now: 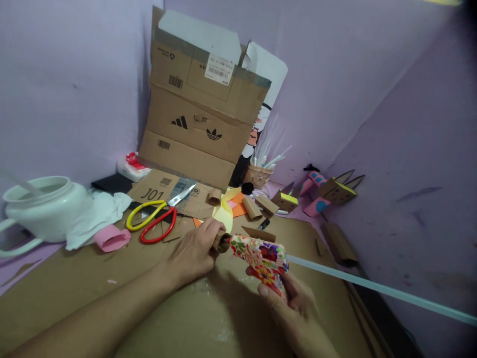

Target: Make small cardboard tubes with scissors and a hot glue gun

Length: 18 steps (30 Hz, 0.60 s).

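My right hand (294,298) is wrapped round the grip of a floral-patterned glue gun (263,256), with a long clear glue stick (372,287) trailing out of its back toward the right. The gun's nozzle meets a small brown cardboard roll (220,242). My left hand (196,251) pinches that roll, fingers closed on it. Both hands hover just over a flat brown cardboard sheet (112,293) that covers the work surface.
Red and yellow scissors (154,220) lie behind my left hand, beside a pink tape roll (112,238) and a white jug (40,206). A flattened shoebox (201,114) leans in the corner. Cardboard rolls, coloured paper (227,211) and small cardboard figures (328,191) lie further back.
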Available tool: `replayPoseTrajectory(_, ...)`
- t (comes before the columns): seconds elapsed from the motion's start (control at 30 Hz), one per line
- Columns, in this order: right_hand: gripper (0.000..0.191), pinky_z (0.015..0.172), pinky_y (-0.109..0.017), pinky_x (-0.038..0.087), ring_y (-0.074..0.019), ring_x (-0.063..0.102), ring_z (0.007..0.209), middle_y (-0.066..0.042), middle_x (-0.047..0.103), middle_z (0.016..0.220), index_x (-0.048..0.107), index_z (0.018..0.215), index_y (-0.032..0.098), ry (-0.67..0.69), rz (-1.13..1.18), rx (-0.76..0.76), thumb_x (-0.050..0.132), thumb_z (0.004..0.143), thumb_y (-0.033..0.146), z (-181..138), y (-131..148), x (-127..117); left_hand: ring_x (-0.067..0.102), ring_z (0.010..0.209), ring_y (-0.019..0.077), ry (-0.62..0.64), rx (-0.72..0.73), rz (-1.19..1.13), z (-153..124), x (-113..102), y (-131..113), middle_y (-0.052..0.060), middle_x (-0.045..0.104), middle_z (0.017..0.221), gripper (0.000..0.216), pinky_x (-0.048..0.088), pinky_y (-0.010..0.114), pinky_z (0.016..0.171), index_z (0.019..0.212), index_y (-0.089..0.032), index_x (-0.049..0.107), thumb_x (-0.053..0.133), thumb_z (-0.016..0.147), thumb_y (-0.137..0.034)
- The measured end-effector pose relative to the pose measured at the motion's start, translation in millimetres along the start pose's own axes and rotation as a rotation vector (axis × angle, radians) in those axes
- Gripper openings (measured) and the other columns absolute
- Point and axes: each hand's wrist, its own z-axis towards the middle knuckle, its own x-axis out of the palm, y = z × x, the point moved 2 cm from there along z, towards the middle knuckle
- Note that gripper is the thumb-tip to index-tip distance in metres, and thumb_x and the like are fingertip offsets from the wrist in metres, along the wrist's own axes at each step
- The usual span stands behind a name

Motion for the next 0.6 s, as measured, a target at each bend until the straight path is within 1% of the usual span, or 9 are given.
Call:
replayPoseTrajectory(0.1,0.032,0.075,-0.027,0.053,-0.0231,0.068,0.086,-0.008,0.073,0.098,0.069,0.099,0.02,-0.055,0.019,0.004,0.065,0.074,0.039,-1.5,-0.2,2.1,0.054,0.077,0.0191,0.012,0.004,0.013,-0.9,0.3,-1.7,0.003,0.052,0.093,0.026,0.039,0.029,0.062,0.096,-0.022,0.044,0.049,0.073,-0.011)
replayPoseTrajectory(0.17,0.03,0.073,-0.026,0.054,-0.0228,0.069,0.084,-0.008,0.073,0.096,0.069,0.098,0.02,-0.057,-0.012,-0.008,0.065,0.075,0.039,-1.2,-1.0,2.2,0.054,0.077,0.019,0.018,0.007,0.024,-1.6,0.7,-2.5,0.003,0.052,0.093,0.027,0.039,0.029,0.063,0.096,-0.023,0.044,0.049,0.073,-0.01)
replayPoseTrajectory(0.33,0.027,0.072,-0.025,0.054,-0.0226,0.069,0.082,-0.008,0.073,0.092,0.069,0.097,0.019,0.022,-0.115,-0.059,0.061,0.078,0.037,2.4,-2.8,-1.3,0.054,0.079,0.0196,0.02,0.017,0.055,-1.8,0.7,-3.8,0.003,0.052,0.095,0.029,0.04,0.029,0.064,0.095,-0.023,0.043,0.049,0.071,-0.008)
replayPoseTrajectory(0.47,0.028,0.069,-0.025,0.053,-0.0224,0.068,0.081,-0.008,0.073,0.09,0.069,0.098,0.018,0.031,-0.174,-0.048,0.06,0.079,0.037,2.0,-2.5,-3.3,0.054,0.079,0.0195,0.016,0.022,0.062,-0.2,0.5,-3.8,0.003,0.052,0.096,0.031,0.04,0.03,0.064,0.097,-0.023,0.043,0.049,0.07,-0.008)
replayPoseTrajectory(0.6,0.031,0.068,-0.025,0.053,-0.022,0.067,0.081,-0.007,0.072,0.089,0.066,0.104,0.019,0.081,-0.15,-0.041,0.058,0.08,0.037,-0.2,-0.6,-1.1,0.054,0.08,0.0197,0.012,0.029,0.065,-0.5,0.7,-3.0,0.004,0.052,0.096,0.034,0.041,0.03,0.065,0.098,-0.023,0.043,0.048,0.069,-0.006)
